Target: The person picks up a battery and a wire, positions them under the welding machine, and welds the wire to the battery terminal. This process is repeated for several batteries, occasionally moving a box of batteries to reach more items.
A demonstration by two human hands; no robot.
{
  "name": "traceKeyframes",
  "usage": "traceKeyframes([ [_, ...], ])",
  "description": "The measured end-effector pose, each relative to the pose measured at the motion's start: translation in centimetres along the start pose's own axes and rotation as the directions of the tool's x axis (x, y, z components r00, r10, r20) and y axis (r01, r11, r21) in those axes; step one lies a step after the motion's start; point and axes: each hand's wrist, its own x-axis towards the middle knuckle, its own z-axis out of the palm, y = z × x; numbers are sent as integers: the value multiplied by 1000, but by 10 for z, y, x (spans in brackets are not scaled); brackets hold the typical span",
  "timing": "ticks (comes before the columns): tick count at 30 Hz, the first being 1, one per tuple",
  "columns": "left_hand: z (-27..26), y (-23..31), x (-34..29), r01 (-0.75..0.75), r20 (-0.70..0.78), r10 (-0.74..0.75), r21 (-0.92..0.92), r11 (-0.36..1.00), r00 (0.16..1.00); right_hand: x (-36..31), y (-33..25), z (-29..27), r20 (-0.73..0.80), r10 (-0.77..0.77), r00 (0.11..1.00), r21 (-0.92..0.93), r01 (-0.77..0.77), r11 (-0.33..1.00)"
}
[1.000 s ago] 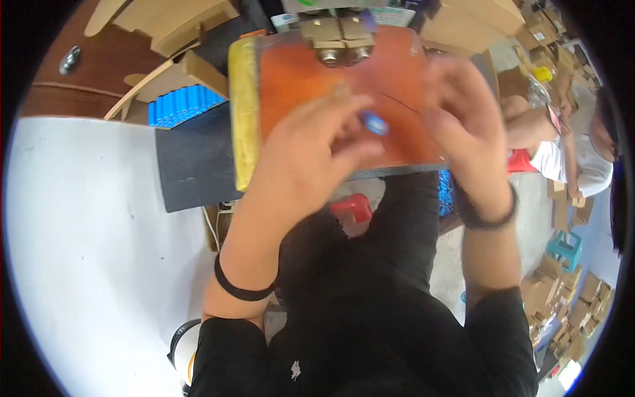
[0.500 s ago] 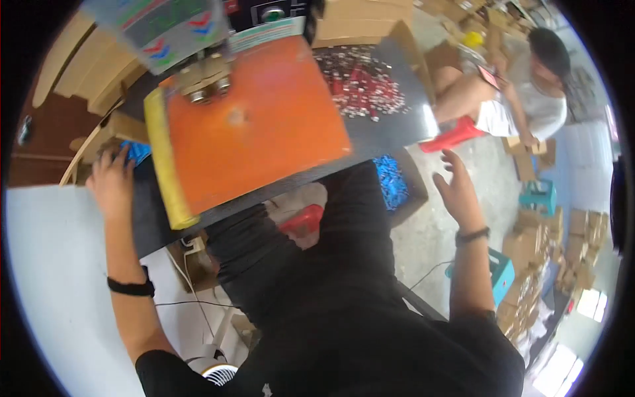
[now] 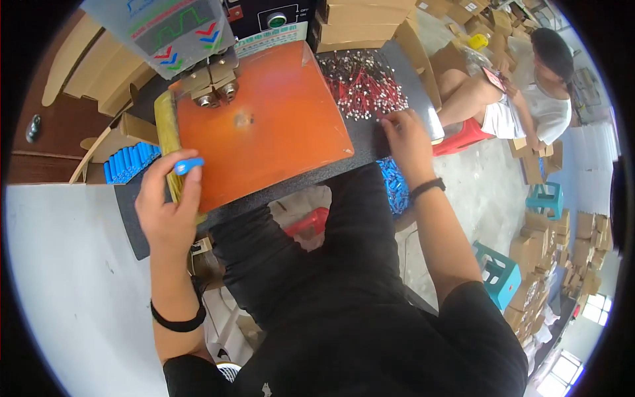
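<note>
My left hand [image 3: 169,215] pinches a blue cylindrical battery cell [image 3: 190,165] between thumb and fingers, above the left edge of the orange board [image 3: 278,119]. At the near right edge of a pile of short red and black wires with silver metal ends [image 3: 367,86], my right hand [image 3: 409,142] has its thumb and fingertips closed together. Whatever sits between those fingertips is too small to make out. Over the board's far left stands a spot-welding machine head [image 3: 213,86] with two metal electrode holders.
A cardboard box of upright blue cells [image 3: 132,161] stands at the left. Below the table's right edge is a box of blue cells [image 3: 395,188]. A yellow-wrapped strip [image 3: 167,126] lines the board. At the right sits another person [image 3: 539,86], near teal stools [image 3: 496,274].
My left hand has come from the box at the left to the board with a blue cell. My right hand has moved left and up to the wire pile, and its fingers have closed.
</note>
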Motion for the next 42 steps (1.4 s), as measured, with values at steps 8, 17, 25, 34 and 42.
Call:
traceKeyframes([
  [8, 22, 6, 15, -14, 53, 10, 63, 998, 999, 10, -17, -63, -168, 12, 986, 122, 9, 992],
  [17, 45, 19, 20, 253, 97, -236, -261, 931, 967, 7, -107, -65, -294, -184, 938, 471, 310, 826],
  [25, 51, 7, 28, 128, 6, -129, -171, 977, 992, 8, -129, -25, -348, -201, 916, 660, 392, 641],
  [34, 52, 4, 32, 108, 10, -108, -15, 994, 994, 8, -133, -9, -364, -227, 903, 638, 419, 646],
  [42, 49, 24, 31, 363, 58, -359, -71, 929, 931, 6, -124, -14, -387, -161, 908, 703, 404, 585],
])
